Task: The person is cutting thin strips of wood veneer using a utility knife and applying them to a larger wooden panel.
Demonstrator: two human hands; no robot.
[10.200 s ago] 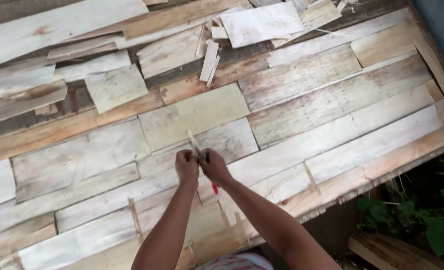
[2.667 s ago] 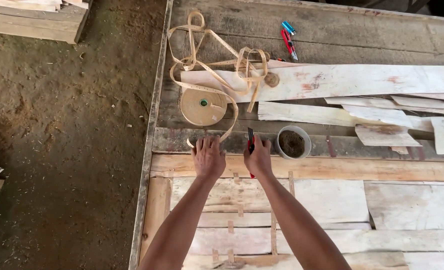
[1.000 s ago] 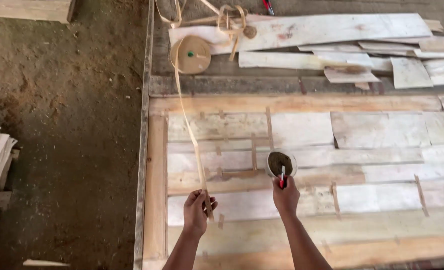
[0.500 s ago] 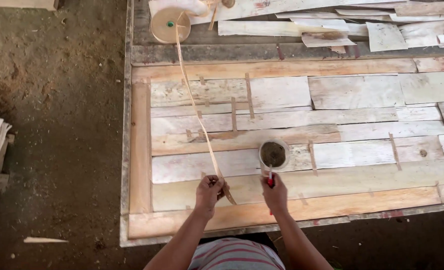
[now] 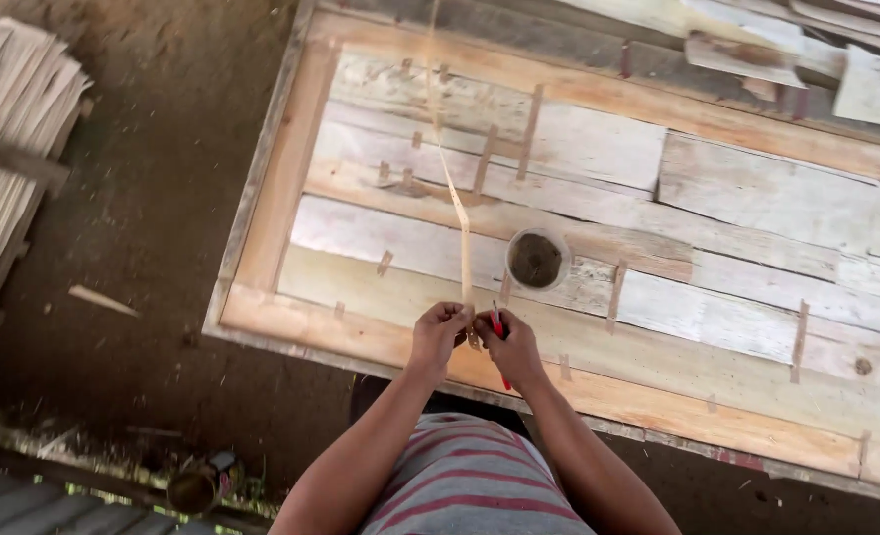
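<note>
1. Veneer stack [image 5: 14, 129], far left at 9 o'clock on the dirt floor [image 5: 133, 297]: thin pale sheets, untouched, well apart from the hands.

2. Left hand [image 5: 438, 332]: fingers curled shut, pinching the near end of the tape strip [image 5: 457, 213]. Forearm comes up from 6 o'clock, wrist straight, knuckles toward 12.

3. Tape strip: long, narrow, tan; runs from the pinch toward 12 o'clock across the veneer panel [image 5: 757, 208] & out of frame at top. Judged v. light, floppy, prob. tears easily and twists if slack; best held at the end, thumb & forefinger, kept taut.

4. Right hand [image 5: 511, 347]: touching the left, closed on a red-handled tool [image 5: 500, 332], blade end hidden in the grip, so type can't be told. Forearm angled in from 5 o'clock.

5. Small round cup [image 5: 537, 260]: dark contents, stands on the panel just beyond the right hand at 1 o'clock.

6. Veneer panel: patchwork of pale pieces, short tape tabs across seams, inside a wooden frame [image 5: 291, 178].
</note>
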